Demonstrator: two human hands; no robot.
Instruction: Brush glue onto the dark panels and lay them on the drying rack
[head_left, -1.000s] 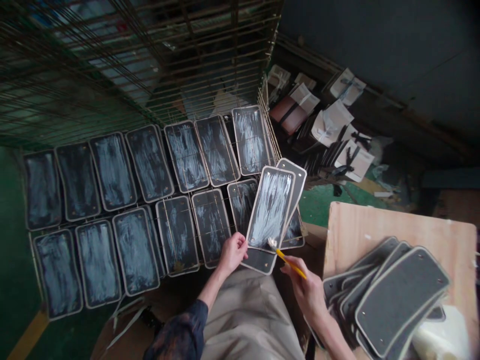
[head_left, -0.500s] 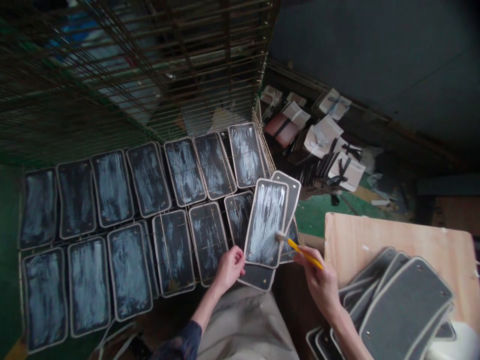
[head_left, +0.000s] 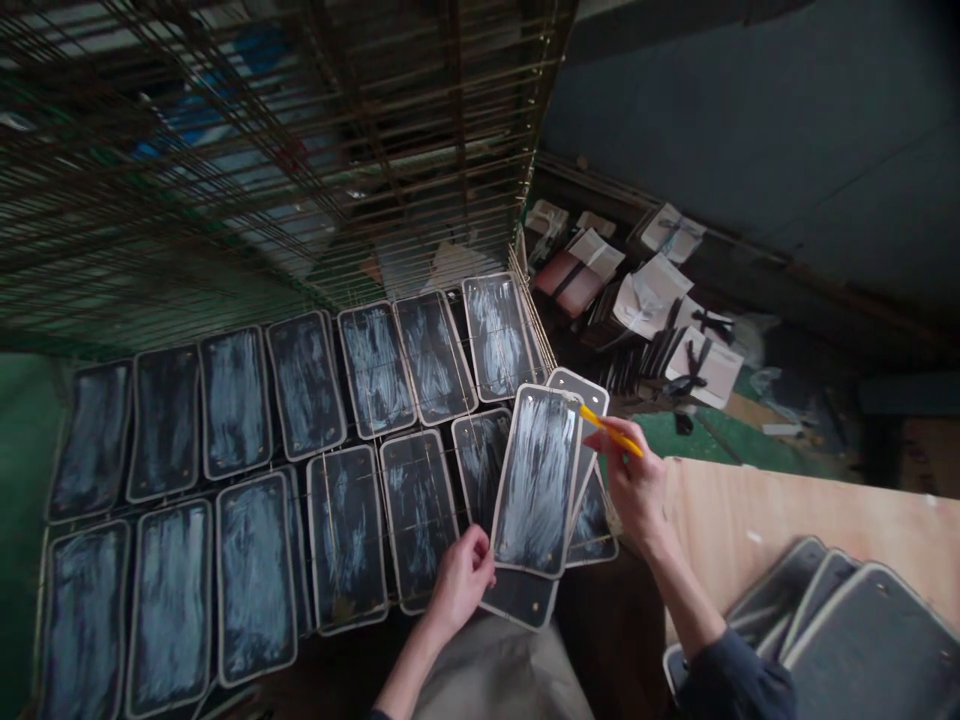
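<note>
head view on my feed: the top panel [head_left: 536, 480] lies face up over the near right part of the wire rack [head_left: 536, 325], dark with a pale rim and white streaks. bare dark panelling [head_left: 517, 600] pokes out from under it at the bottom and upper right; i can't tell if that is one piece or two. the right hand [head_left: 634, 480] is closed around a yellow-handled brush [head_left: 611, 430], its bristles at the panel's upper right corner. the left hand [head_left: 461, 572] has its fingers curled at the lower left edge, but i can't tell whether they pinch it. i judge the panel thin, light and fairly stiff; its streaked face looks wet to me and probably slick, so i'd take hold by the pale rim. the wire rack bears two rows of streaked panels [head_left: 255, 580]. on the table [head_left: 780, 500] to the right sits a stack of dark panels [head_left: 870, 650]; beyond, tied bundles [head_left: 652, 290] stand together.
</note>
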